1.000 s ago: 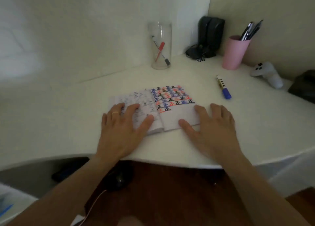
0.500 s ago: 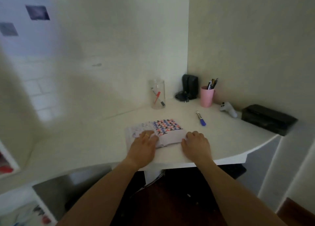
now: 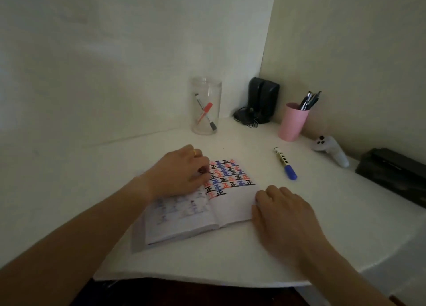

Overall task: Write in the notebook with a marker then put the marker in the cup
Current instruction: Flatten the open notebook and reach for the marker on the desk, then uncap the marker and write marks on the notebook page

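White desk point(image 3: 230, 259) under an open notebook point(image 3: 221, 204). At its right edge, right hand point(image 3: 283, 215) flat, fingers loosely curled, holding nothing. On its left page, left hand point(image 3: 182, 174) knuckled down, empty. Right of notebook, blue-capped marker point(image 3: 285, 164) lying free. Behind notebook, clear glass cup point(image 3: 206, 108) with two markers.

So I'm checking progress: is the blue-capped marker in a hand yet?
No, the blue-capped marker lies on the desk, right of the notebook, apart from both hands.

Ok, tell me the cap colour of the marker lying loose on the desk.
Blue: the marker has a blue cap, clearest in the head view.
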Available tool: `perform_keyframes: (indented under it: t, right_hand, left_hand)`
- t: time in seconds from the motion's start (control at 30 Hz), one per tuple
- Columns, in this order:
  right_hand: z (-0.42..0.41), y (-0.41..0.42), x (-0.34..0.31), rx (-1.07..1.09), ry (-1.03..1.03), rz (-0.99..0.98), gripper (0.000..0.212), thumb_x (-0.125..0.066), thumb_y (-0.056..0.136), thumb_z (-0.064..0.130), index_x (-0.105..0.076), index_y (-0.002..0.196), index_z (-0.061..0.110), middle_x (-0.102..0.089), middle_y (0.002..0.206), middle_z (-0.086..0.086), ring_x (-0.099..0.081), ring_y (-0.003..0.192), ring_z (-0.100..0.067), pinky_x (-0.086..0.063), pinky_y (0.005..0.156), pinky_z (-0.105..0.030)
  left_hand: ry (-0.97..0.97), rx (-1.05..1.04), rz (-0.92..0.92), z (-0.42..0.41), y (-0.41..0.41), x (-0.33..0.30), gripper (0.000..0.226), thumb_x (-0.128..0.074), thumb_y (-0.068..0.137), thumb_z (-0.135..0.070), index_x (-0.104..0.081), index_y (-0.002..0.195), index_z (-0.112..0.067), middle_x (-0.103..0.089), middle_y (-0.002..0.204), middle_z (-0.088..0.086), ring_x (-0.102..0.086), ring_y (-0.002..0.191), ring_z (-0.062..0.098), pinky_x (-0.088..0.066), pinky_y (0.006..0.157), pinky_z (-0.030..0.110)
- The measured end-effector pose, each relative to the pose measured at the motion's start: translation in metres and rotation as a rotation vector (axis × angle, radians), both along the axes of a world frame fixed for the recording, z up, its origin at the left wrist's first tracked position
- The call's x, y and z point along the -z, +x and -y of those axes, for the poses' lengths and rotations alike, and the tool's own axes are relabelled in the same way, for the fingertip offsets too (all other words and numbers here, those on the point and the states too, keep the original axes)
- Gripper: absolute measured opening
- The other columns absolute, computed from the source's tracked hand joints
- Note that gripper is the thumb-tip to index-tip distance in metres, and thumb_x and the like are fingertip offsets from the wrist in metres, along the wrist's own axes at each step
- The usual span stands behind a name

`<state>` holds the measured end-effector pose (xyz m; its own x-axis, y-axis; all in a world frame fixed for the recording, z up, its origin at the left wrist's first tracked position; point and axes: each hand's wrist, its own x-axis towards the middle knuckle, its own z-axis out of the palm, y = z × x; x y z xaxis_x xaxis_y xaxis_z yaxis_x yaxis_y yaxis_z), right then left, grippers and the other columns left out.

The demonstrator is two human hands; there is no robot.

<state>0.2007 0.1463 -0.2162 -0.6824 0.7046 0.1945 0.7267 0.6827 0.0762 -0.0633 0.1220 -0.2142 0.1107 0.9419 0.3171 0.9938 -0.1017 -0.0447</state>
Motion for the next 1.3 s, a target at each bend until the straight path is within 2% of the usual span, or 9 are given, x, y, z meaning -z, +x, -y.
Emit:
perform_keyframes:
  t: [0.17,0.37,0.57,0.7,0.83,0.97,1.1,1.2,1.3]
  right_hand:
    - [-0.065,-0.041,-0.015,-0.099,0.151,0.035,0.031,-0.04,0.1,0.032,-0.056,0.124,0.02,-0.062,0.116,-0.004,-0.059,0.102,-0.026,-0.046,0.079,-0.035]
    - [-0.147,-0.055,-0.002,0.073,0.138,-0.169,0.036,-0.045,0.1,0.03,-0.055,0.134,0.023,-0.062,0.129,-0.003,-0.058,0.112,-0.026,-0.054,0.085,-0.043]
    - [-0.163,-0.035,0.023,0.216,0.103,-0.022,0.036,-0.041,0.095,0.01,-0.059,0.125,0.014,-0.058,0.127,-0.009,-0.056,0.106,-0.033,-0.052,0.087,-0.045]
    - [-0.155,-0.045,0.02,0.034,0.012,-0.133,0.043,-0.044,0.091,-0.002,-0.064,0.125,0.017,-0.059,0.137,-0.006,-0.055,0.118,-0.029,-0.046,0.101,-0.04]
    - [-0.129,-0.056,0.011,-0.345,-0.041,-0.347,0.049,-0.052,0.096,0.007,-0.053,0.14,0.028,-0.047,0.151,0.006,-0.05,0.132,-0.012,-0.04,0.111,-0.027]
    - [-0.106,-0.069,0.006,-0.501,-0.128,-0.646,0.058,-0.07,0.088,0.013,-0.053,0.142,0.024,-0.053,0.137,0.01,-0.061,0.108,0.001,-0.045,0.095,-0.005]
    - [-0.093,-0.076,0.0,-0.52,-0.414,-0.965,0.032,-0.078,0.08,0.005,-0.076,0.11,0.015,-0.068,0.114,0.0,-0.07,0.103,-0.011,-0.056,0.089,-0.019]
    - [-0.091,-0.075,-0.003,-0.459,-0.699,-1.146,0.022,-0.08,0.077,0.002,-0.072,0.095,0.012,-0.073,0.089,-0.001,-0.072,0.088,-0.016,-0.06,0.085,-0.03]
    - [-0.092,-0.074,-0.007,-0.38,-0.815,-1.231,0.019,-0.076,0.079,0.004,-0.069,0.097,0.005,-0.074,0.08,-0.001,-0.071,0.073,-0.015,-0.058,0.07,-0.024]
  left_hand:
    - [0.004,0.11,0.027,-0.011,-0.013,0.006,0.029,-0.041,0.093,-0.055,-0.058,0.103,-0.034,-0.06,0.101,-0.007,-0.05,0.09,0.014,-0.048,0.077,0.035]
    - [0.021,0.12,0.07,-0.016,-0.016,0.009,0.028,-0.041,0.091,-0.058,-0.057,0.102,-0.039,-0.058,0.1,-0.011,-0.048,0.091,0.009,-0.05,0.078,0.033]
    - [-0.006,0.108,0.144,-0.015,-0.013,0.007,0.026,-0.043,0.089,-0.06,-0.057,0.102,-0.042,-0.056,0.103,-0.017,-0.055,0.095,0.005,-0.051,0.082,0.034]
    - [-0.04,0.068,0.158,-0.011,-0.009,0.004,0.027,-0.043,0.09,-0.061,-0.058,0.103,-0.043,-0.056,0.105,-0.018,-0.057,0.093,0.004,-0.052,0.084,0.033]
    - [-0.036,0.049,0.147,-0.007,-0.005,0.003,0.028,-0.043,0.091,-0.06,-0.057,0.107,-0.042,-0.056,0.106,-0.018,-0.056,0.092,0.003,-0.052,0.082,0.032]
    - [-0.007,0.045,0.15,-0.007,-0.004,0.003,0.032,-0.041,0.09,-0.06,-0.059,0.106,-0.038,-0.057,0.106,-0.015,-0.057,0.091,0.005,-0.052,0.079,0.032]
    - [0.003,0.047,0.117,-0.007,-0.005,0.003,0.036,-0.037,0.09,-0.061,-0.058,0.104,-0.036,-0.058,0.102,-0.013,-0.057,0.088,0.008,-0.051,0.077,0.034]
    - [0.022,0.047,0.105,-0.007,-0.004,0.002,0.039,-0.036,0.09,-0.063,-0.055,0.111,-0.036,-0.06,0.104,-0.012,-0.059,0.089,0.009,-0.05,0.077,0.031]
    - [0.032,0.02,0.16,-0.006,-0.003,-0.001,0.052,-0.039,0.085,-0.072,-0.043,0.127,-0.04,-0.062,0.117,-0.016,-0.06,0.098,0.006,-0.049,0.086,0.029]
